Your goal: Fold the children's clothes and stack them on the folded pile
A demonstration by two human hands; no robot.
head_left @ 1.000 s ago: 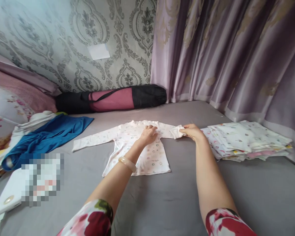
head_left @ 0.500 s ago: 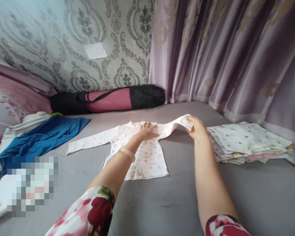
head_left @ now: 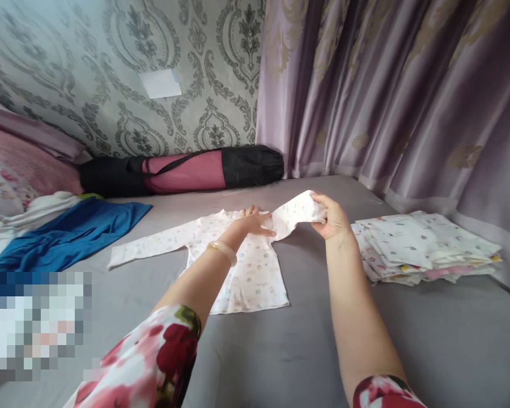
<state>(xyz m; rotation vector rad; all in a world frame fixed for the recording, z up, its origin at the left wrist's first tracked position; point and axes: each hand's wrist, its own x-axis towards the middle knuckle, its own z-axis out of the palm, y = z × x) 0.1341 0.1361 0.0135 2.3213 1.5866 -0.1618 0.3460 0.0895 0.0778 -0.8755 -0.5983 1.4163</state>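
On the shirt (head_left: pixel 255 277), the flat left hand (head_left: pixel 255 223) part-hides the collar (head_left: pixel 233 214); right hand (head_left: pixel 334 219) pinches a cuff (head_left: pixel 316 207).

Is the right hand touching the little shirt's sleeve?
Touching. The head view shows the right hand gripping the end of the raised sleeve of the shirt, with no gap visible.

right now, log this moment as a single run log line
left hand: spread on shirt | right hand: holding one sleeve, lifted | other sleeve: laid on grey sheet | folded cloths: stacked at right
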